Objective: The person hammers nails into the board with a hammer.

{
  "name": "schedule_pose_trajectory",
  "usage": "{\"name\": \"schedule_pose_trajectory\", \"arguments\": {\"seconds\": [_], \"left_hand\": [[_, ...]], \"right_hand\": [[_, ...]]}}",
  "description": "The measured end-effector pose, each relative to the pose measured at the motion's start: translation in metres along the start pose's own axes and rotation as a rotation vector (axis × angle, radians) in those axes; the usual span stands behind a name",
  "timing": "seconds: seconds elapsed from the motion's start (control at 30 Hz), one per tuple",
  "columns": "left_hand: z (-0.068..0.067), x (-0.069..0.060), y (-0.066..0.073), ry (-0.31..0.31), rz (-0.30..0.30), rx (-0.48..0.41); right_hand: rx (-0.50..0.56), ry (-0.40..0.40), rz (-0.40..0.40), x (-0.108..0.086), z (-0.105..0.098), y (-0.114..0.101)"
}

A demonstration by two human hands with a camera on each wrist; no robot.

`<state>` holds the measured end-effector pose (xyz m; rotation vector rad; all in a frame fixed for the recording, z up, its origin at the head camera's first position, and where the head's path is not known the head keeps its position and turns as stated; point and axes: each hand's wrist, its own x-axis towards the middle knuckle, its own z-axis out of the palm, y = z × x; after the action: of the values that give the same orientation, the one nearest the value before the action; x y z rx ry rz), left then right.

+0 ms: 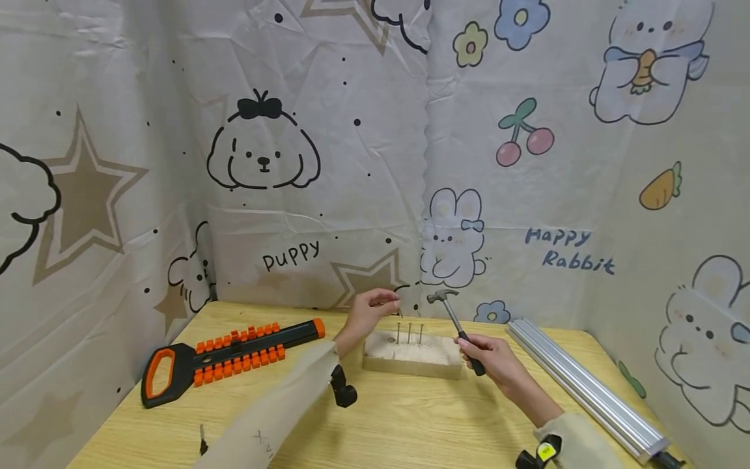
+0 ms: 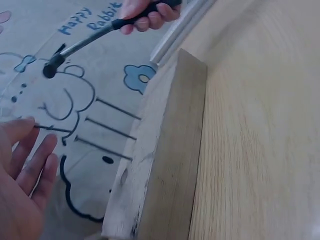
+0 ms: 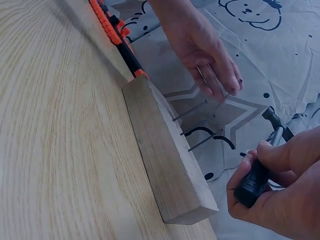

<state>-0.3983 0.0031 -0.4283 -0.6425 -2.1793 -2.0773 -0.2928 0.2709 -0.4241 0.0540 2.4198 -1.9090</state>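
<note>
A pale wooden block (image 1: 410, 361) lies on the table, with three nails (image 2: 111, 129) standing upright in its top. Between thumb and fingertips, my left hand (image 1: 372, 309) pinches another nail (image 2: 54, 128), held just above the block near the standing ones. My right hand (image 1: 495, 358) grips a claw hammer (image 3: 255, 182) by its black handle, at the block's right end. The hammer's head (image 1: 442, 296) is raised, apart from the nails. In the right wrist view, the left hand (image 3: 205, 55) hangs over the block, and its nail is hard to make out.
On the left lies a black and orange rack-like tool (image 1: 234, 358). A silver metal bar (image 1: 586, 387) runs along the table's right side. Near the front left is a small dark item (image 1: 203, 441). Printed cloth (image 1: 351, 163) hangs behind the wooden table (image 1: 410, 423).
</note>
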Motion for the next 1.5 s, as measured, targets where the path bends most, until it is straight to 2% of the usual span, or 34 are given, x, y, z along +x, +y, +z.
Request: {"name": "schedule_pose_trajectory", "arguments": {"seconds": [0.23,0.33,0.43,0.63,0.83,1.07,1.2,1.37,1.5], "left_hand": [[0.025,0.007,-0.010,-0.095,0.013,-0.009],[0.032,0.008,-0.016,-0.133,0.030,-0.026],[0.038,0.008,-0.020,-0.154,0.013,-0.024],[0.048,0.006,-0.030,-0.195,0.011,0.072],[0.051,-0.001,-0.031,-0.194,-0.010,0.151],[0.054,0.001,-0.032,-0.184,-0.003,0.128],[0.055,0.003,-0.033,-0.191,0.010,0.165],[0.054,0.003,-0.032,-0.188,0.028,0.197],[0.052,0.002,-0.032,-0.193,0.021,0.210]], "right_hand": [[-0.012,0.015,0.006,-0.002,-0.004,0.002],[-0.006,0.025,0.009,-0.002,-0.007,0.004],[0.005,0.026,0.002,-0.001,-0.010,0.006],[0.025,0.054,0.014,-0.001,-0.012,0.013],[0.011,0.067,0.008,-0.002,-0.010,0.015],[-0.037,0.121,-0.046,-0.003,-0.009,0.013],[-0.048,0.144,-0.070,-0.001,-0.006,0.011],[-0.148,0.141,-0.120,0.000,-0.004,0.010],[-0.227,0.153,-0.175,0.001,-0.002,0.009]]}}
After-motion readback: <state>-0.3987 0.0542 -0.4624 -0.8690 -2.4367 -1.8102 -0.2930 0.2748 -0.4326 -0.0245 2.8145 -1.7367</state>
